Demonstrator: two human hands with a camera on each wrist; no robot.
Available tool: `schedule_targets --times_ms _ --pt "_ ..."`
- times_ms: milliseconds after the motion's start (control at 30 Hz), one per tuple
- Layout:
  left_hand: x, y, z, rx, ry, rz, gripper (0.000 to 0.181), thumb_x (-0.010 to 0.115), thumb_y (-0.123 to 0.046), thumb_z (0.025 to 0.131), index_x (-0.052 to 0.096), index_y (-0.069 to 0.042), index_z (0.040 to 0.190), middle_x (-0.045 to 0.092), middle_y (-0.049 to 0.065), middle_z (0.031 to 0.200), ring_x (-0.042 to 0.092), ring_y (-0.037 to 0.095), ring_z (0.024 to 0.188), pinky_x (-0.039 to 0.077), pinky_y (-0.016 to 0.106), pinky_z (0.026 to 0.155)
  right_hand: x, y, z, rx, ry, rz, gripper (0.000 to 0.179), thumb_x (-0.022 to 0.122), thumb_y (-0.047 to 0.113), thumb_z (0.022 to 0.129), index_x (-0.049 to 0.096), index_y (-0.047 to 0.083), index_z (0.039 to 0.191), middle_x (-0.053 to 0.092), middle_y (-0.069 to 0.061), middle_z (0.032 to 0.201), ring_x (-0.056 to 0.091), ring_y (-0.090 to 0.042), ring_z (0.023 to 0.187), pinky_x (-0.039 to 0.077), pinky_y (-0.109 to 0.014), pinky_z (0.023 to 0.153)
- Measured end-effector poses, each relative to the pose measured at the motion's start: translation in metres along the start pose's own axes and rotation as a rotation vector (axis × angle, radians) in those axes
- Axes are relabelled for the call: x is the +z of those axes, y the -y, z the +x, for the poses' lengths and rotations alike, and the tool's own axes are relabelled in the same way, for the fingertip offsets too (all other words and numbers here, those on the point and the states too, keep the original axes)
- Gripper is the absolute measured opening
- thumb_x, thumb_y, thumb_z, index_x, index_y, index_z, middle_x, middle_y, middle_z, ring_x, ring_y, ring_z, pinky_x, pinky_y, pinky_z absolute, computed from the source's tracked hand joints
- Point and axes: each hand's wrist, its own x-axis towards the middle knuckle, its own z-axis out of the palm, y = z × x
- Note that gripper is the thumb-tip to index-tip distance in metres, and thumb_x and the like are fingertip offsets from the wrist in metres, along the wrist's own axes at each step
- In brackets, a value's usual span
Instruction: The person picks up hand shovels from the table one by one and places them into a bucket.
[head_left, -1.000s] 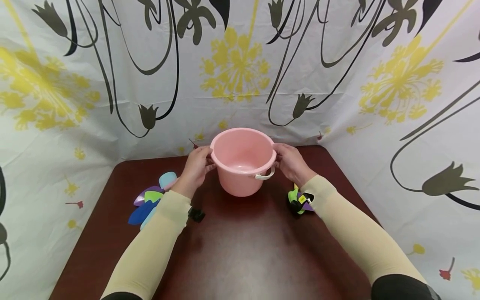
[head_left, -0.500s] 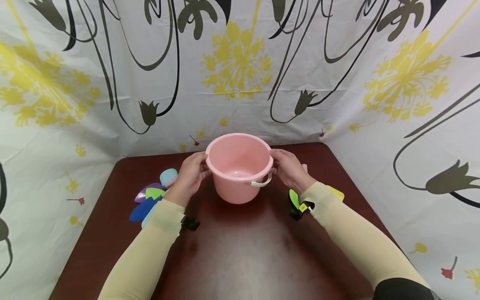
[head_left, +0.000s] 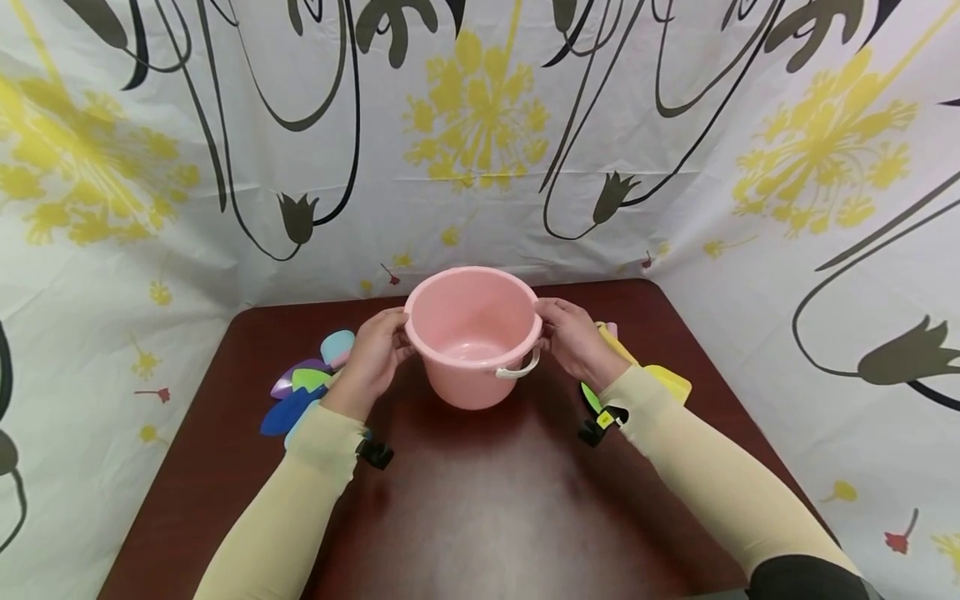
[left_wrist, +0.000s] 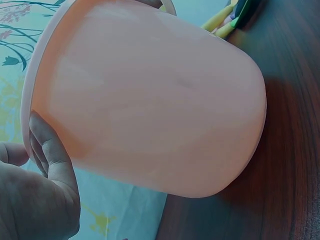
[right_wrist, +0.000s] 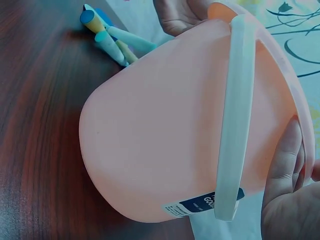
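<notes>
A pink plastic bucket stands upright over the middle of the table in the head view. Its white handle hangs down on the right side, beside a printed label low on the wall. My left hand grips the rim from the left, thumb on one side and fingers under the lip. On the opposite side, the right hand holds the rim in the same way. A dark shadow lies beneath the bucket; whether its base touches the table I cannot tell.
Several colourful plastic pieces, among them a blue one, lie left of the bucket, partly behind the left forearm. More pieces, including a yellow one, lie behind the right wrist. Patterned cloth rises around the brown table.
Both hands have brought the bucket slightly left and nearer to me, mostly in the first half second. More of the yellow pieces shows beside the right wrist. The view has tilted down a little.
</notes>
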Motion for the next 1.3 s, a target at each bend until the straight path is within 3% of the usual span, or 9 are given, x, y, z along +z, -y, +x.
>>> schedule_targets --times_ms 500,1000,1300 --pt "-0.002 0.008 0.0 0.008 -0.035 -0.017 0.035 0.058 -0.024 0.115 0.063 -0.002 0.142 0.06 0.02 0.13 0.061 0.017 0.088 0.059 0.025 0.076 0.001 -0.005 -0.003 0.002 -0.006 -0.016 0.027 0.056 0.016 0.116 0.058 -0.004 0.134 0.066 -0.006 0.102 0.066 -0.014 0.083 0.058 -0.026 0.069" --pt "0.0 0.012 0.002 0.027 -0.032 -0.067 0.037 0.062 -0.031 0.115 0.064 -0.005 0.141 0.062 0.016 0.134 0.059 0.025 0.103 0.057 0.024 0.077 -0.001 -0.006 -0.001 -0.012 0.002 -0.054 0.026 0.058 0.016 0.115 0.06 -0.003 0.133 0.068 -0.007 0.103 0.067 -0.012 0.081 0.059 -0.026 0.068" --pt "0.001 0.013 0.003 0.035 -0.032 -0.068 0.038 0.063 -0.031 0.115 0.064 -0.004 0.141 0.062 0.017 0.135 0.06 0.028 0.105 0.058 0.024 0.078 -0.011 0.001 0.003 -0.001 0.072 -0.214 0.029 0.057 0.024 0.115 0.057 -0.003 0.124 0.063 -0.004 0.083 0.061 -0.013 0.068 0.058 -0.027 0.064"
